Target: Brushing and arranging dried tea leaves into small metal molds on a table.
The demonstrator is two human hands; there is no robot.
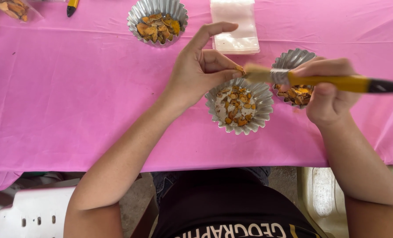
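Note:
My left hand [201,66] pinches a small orange dried slice [239,69] between thumb and fingers, index finger raised. My right hand [326,90] grips a paintbrush [337,81] with a yellow handle, black end and metal ferrule; its pale bristles touch the slice. Both hover over a fluted metal cup [262,103] holding several small orange-brown slices. A second fluted cup [291,59] with orange slices sits just behind my right hand, partly hidden by it.
A third fluted cup [154,9] of orange slices stands at the back. Small clear plastic bags [234,26] lie at the back centre. A pink tablecloth [73,88] covers the table. White plastic chairs [33,213] stand below the table edge.

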